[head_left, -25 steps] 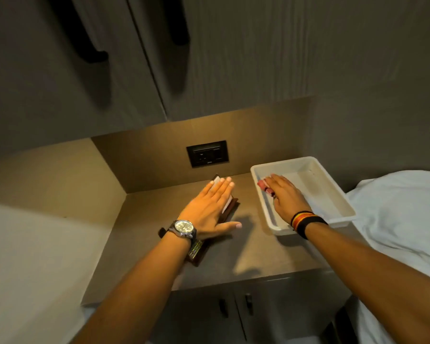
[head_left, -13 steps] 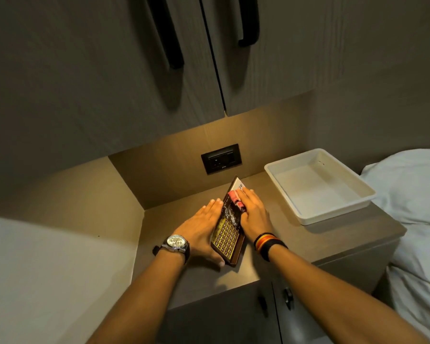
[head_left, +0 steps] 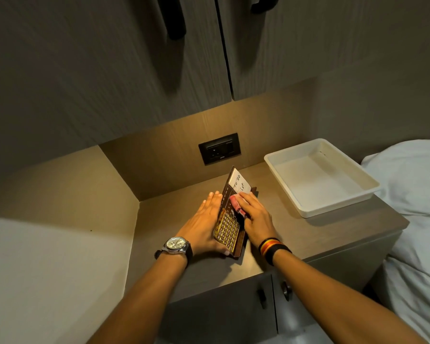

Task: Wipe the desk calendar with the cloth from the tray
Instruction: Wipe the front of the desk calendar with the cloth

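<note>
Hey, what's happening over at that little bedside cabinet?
A person is cleaning a desk calendar that sits on the cabinet top. The left hand lies flat against the calendar's left side, bracing it, while the right hand presses a small pink and white cloth onto its face. A note reading "To do list" sticks out above. The white tray to the right is empty.
</note>
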The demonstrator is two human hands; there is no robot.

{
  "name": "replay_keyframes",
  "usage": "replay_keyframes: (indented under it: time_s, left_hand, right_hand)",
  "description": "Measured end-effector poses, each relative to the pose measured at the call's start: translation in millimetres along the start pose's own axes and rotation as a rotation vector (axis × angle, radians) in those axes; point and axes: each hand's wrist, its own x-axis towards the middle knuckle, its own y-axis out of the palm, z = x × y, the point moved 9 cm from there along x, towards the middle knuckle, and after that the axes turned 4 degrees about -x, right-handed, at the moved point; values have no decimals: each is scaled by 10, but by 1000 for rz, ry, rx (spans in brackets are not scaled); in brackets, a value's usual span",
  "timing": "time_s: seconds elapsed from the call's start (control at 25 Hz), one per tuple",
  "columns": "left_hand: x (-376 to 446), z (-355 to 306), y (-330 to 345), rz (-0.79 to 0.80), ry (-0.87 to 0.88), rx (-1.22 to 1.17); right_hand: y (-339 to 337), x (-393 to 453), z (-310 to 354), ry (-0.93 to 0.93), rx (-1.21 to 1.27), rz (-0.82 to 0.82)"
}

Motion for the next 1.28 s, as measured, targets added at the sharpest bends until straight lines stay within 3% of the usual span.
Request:
replay_keyframes:
  time_s: [0.2, 0.44, 0.6, 0.8, 1.0, 1.16, 1.28]
  left_hand:
    - [3, 12, -1, -12, -24, -4]
    - [30, 6, -1, -10, -52, 1]
    - [40, 9, -3, -9, -63, 60]
    - [43, -35, -28, -12, -96, 142]
    - [26, -59, -42, -15, -110, 156]
    - [28, -83, -53, -11, -117, 142]
    - [27, -78, -56, -20, -114, 127]
  right_hand:
    - [84, -193, 49, -215, -76, 80]
    - [-9, 103, -20, -195, -229, 93]
    - [92, -259, -69, -427, -365, 171]
    - [-39, 188, -111, -276, -432, 134]
    - [82, -295, -73, -515, -474, 173]
    - [-57, 278, -23, -419, -554, 162]
    - [25, 28, -26, -444, -520, 159]
